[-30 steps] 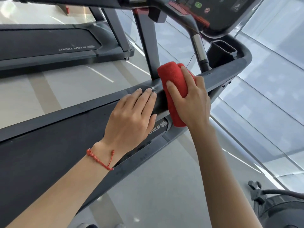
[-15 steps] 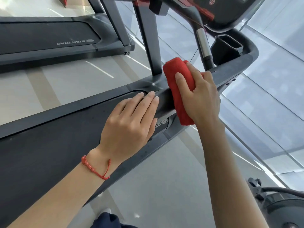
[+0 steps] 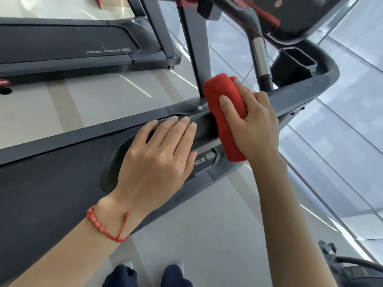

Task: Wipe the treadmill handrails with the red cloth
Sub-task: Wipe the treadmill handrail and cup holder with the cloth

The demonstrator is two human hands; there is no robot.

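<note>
The red cloth [image 3: 222, 112] is folded over the dark grey treadmill handrail [image 3: 300, 94], which runs from the middle of the view up to the right. My right hand [image 3: 252, 123] grips the cloth and wraps it round the rail. My left hand [image 3: 157, 160] lies flat on the rail's near end, just left of the cloth, fingers straight and together. A red bead bracelet is on my left wrist.
The treadmill belt [image 3: 41, 193] fills the lower left. The console [image 3: 300, 15] and a cup holder [image 3: 296, 61] sit above the rail. A second treadmill [image 3: 68, 50] stands at the upper left. A glass wall [image 3: 352, 141] runs along the right. My feet show at the bottom.
My right hand has slid the cloth a little further up the rail, away from my left hand. The view has tilted down, so my feet now show.
</note>
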